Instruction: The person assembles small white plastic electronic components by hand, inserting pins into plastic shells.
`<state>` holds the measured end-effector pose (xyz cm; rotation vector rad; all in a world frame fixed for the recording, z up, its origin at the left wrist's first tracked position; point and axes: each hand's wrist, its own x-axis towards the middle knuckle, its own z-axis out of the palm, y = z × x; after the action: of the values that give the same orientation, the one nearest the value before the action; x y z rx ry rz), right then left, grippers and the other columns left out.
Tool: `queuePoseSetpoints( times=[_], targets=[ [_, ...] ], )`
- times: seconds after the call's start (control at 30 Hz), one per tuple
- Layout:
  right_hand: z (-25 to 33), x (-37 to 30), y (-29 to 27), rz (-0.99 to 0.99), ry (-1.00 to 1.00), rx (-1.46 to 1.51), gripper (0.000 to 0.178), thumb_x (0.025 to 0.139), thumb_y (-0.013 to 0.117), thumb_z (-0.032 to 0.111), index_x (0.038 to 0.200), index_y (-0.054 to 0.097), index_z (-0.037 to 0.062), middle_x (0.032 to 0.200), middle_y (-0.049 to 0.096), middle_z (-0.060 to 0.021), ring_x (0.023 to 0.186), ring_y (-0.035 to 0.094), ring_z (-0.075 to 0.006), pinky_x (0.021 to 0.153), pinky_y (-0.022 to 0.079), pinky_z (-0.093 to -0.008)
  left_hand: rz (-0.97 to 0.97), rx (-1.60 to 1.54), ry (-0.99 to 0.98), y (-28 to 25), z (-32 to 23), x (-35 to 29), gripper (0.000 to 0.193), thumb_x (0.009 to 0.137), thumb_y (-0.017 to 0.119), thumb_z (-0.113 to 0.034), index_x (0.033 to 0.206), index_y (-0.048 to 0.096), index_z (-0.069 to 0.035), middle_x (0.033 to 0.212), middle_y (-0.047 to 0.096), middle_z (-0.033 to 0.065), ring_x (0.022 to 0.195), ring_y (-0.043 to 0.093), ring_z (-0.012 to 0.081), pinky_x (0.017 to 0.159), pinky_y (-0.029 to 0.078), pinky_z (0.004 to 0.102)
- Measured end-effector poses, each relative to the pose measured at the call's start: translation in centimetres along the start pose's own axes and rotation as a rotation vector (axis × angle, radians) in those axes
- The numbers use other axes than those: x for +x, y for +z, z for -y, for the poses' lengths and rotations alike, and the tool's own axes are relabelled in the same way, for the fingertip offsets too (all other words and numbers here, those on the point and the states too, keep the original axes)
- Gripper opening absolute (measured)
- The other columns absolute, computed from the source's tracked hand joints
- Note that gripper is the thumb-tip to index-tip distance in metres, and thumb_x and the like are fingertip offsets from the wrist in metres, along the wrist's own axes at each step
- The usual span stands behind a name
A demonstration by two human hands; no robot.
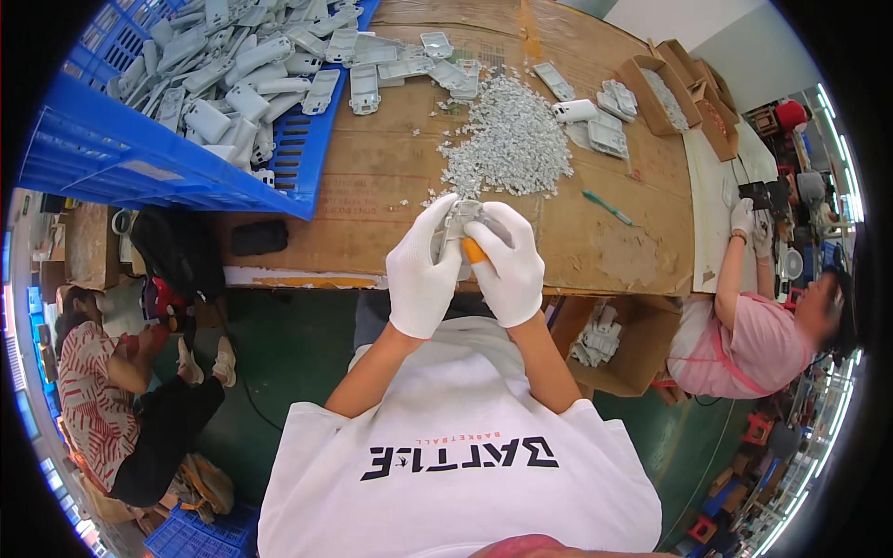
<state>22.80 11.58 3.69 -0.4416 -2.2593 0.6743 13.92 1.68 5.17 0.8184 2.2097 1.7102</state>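
Note:
Both my hands wear white gloves and meet above the front of the cardboard-covered table (367, 172). Between their fingertips is a small light-grey plastic housing (462, 214). My left hand (423, 274) grips its left side, thumb and fingers closed on it. From the other side, my right hand (512, 265) pinches the same piece, the thumb over its face. Something orange (474, 251) shows at the right thumb; whether it is a thumb cover or a tool handle, I cannot tell. Just beyond the fingertips lies a heap of tiny grey-white plastic parts (507, 139).
A blue crate (139, 163) of pale housings stands at left. Several housings (606, 138) and a green pen-like tool (606, 207) lie at right, near cardboard boxes (656, 93). An open carton (642, 358) sits below the table edge. Two people work nearby, one on each side.

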Motion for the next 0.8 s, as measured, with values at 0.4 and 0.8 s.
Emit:
queuePoseSetpoints(
  times=[0.4, 0.8],
  targets=[
    [-0.5, -1.0, -0.7, -0.008, -0.164, -0.089, 0.034, 0.075, 0.080, 0.004, 0.108, 0.074, 0.0102, 0.122, 0.061, -0.0091, 0.101, 0.068, -0.0230, 0.082, 0.059, -0.0313, 0.043, -0.180, -0.083, 0.0, -0.9, -0.9, 0.039, 0.091, 0.060, 0.002, 0.129, 0.060, -0.001, 0.115, 0.070, 0.0188, 0.106, 0.071, 0.0271, 0.088, 0.056, 0.0341],
    [-0.7, 0.4, -0.6, 0.041, -0.361, -0.090, 0.041, 0.068, 0.076, -0.002, 0.108, 0.068, 0.0007, 0.117, 0.060, -0.0076, 0.107, 0.064, -0.0303, 0.080, 0.056, -0.0364, 0.064, -0.322, -0.235, -0.5, -1.5, -0.8, 0.046, 0.087, 0.054, 0.010, 0.133, 0.056, 0.004, 0.125, 0.066, 0.0126, 0.118, 0.064, 0.0188, 0.101, 0.050, 0.0313]
  ],
)
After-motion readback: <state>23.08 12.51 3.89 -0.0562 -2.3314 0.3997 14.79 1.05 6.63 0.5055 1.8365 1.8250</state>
